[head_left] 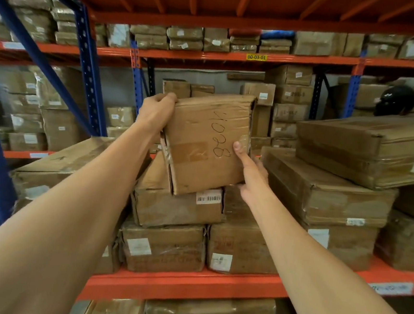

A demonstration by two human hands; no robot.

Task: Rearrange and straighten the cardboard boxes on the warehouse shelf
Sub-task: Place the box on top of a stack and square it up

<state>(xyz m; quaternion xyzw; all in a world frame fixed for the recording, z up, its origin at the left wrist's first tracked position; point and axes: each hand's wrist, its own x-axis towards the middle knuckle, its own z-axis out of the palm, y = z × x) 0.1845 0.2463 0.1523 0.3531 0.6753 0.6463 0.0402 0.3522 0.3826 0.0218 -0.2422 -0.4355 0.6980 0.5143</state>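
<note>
A taped cardboard box with handwriting (202, 141) is held tilted up above the stack on the orange shelf (189, 284). My left hand (156, 113) grips its upper left corner. My right hand (251, 172) holds its lower right edge, thumb on the front face. Its lower corner rests on a box with a barcode label (171, 208), which lies on two labelled boxes (163, 247) standing side by side at the shelf's front.
Long flat boxes (327, 195) are stacked askew to the right, one (367, 148) jutting out on top. A large tilted box (57, 166) lies left. A blue upright (88, 69) stands at left. More boxes fill the racks behind, with a black helmet (396, 100) there.
</note>
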